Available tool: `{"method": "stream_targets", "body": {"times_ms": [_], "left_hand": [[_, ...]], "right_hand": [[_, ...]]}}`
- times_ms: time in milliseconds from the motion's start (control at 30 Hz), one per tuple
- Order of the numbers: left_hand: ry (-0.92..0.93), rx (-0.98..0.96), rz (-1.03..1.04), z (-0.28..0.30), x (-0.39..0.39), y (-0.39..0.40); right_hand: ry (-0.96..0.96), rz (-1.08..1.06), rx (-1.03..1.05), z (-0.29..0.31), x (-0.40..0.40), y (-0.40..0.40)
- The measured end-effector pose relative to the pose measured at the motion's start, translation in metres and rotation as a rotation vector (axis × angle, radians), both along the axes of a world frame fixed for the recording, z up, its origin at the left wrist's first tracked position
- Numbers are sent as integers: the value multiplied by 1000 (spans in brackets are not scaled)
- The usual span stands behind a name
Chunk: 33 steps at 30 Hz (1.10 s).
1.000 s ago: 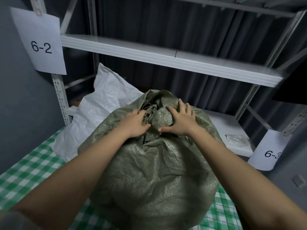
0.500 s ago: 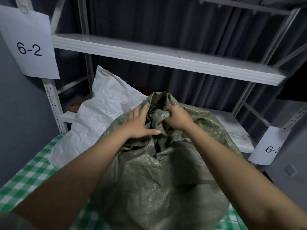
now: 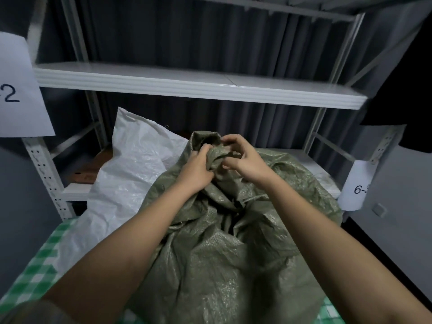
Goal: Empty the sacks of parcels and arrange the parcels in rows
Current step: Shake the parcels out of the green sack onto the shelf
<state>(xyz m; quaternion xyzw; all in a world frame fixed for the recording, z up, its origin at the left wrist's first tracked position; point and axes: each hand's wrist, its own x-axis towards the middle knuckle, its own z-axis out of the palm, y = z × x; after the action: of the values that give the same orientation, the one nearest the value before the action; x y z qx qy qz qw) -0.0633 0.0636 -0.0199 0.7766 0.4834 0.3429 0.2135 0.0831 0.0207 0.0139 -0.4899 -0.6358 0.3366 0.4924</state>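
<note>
A bulging olive-green woven sack [image 3: 224, 249] stands in the middle of a green-checked tablecloth [image 3: 39, 260]. Its neck is bunched at the top, and a small dark opening shows there. My left hand [image 3: 196, 169] grips the gathered fabric on the neck's left side. My right hand [image 3: 243, 157] pinches the folds on its right side, fingers curled into the cloth. A full white woven sack [image 3: 131, 181] leans behind and to the left of the green one. No parcels show; the sacks hide their contents.
A white metal shelving rack stands right behind the table, with a shelf board [image 3: 198, 85] above the sacks and a lower shelf [image 3: 325, 174] at sack height. Paper labels [image 3: 18, 90] hang on the left post, and another label [image 3: 357, 185] on the right post.
Both hands have shifted from resting on the sack's tied top to gripping and pulling its bunched neck. The neck has risen and loosened, and the view has moved closer.
</note>
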Motion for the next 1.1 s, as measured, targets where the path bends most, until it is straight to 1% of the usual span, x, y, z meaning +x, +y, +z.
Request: {"method": "stream_targets", "body": {"times_ms": [33,67,100,167,200,233,267,333,400,467,533,567,633,700,767,833,900,933,1000,1033,1100], "left_hand": [[24,13,19,-1,-1,0],[58,36,29,-3,0,0],[98,71,43,-3,0,-1],[203,144,84,-5,-1,1],[259,178,115,-5,-2,3],[309,207,150,-6,-5,5],[350,228,187,-6,-8,8],[418,241,269,-7,-18,14],[473,235,345,-6,-27,19],[522,234,406,-5,-31,21],[563,220,425,-7,-29,20],[574,210,421,-8,-27,18],[589,163,414,-11,-20,14],[617,52,402,-11,-13,9],[640,-38,412,-9,1,4],[685,-69,426,-5,9,2],[739,-42,466,2,19,-2],[753,-7,489,6,25,-6],[725,120,529,18,37,-15],[701,199,528,25,45,-20],[671,296,436,37,62,-28]], "right_hand": [[-35,-22,7,-4,8,0],[-114,-65,-5,-9,18,0],[-265,-123,-37,-15,30,1],[-736,-266,-199,-29,57,3],[-928,-324,-301,-35,69,1],[-1042,-373,-394,-43,81,0],[-1099,-424,-465,-51,91,-2],[-1127,-532,-536,-64,111,-6],[-1110,-603,-575,-73,130,-10],[-1027,-600,-607,-78,144,-12],[-925,-574,-615,-83,150,-11],[-925,-577,-603,-85,151,-10],[-1010,-605,-563,-86,151,-6],[-1125,-599,-515,-84,151,-1],[-1162,-565,-446,-82,157,2],[-1171,-522,-414,-80,155,2],[-1150,-503,-393,-73,154,5],[-1102,-502,-372,-66,153,6],[-984,-503,-297,-49,149,12],[-947,-498,-246,-40,145,15],[-903,-477,-136,-23,132,19]]}}
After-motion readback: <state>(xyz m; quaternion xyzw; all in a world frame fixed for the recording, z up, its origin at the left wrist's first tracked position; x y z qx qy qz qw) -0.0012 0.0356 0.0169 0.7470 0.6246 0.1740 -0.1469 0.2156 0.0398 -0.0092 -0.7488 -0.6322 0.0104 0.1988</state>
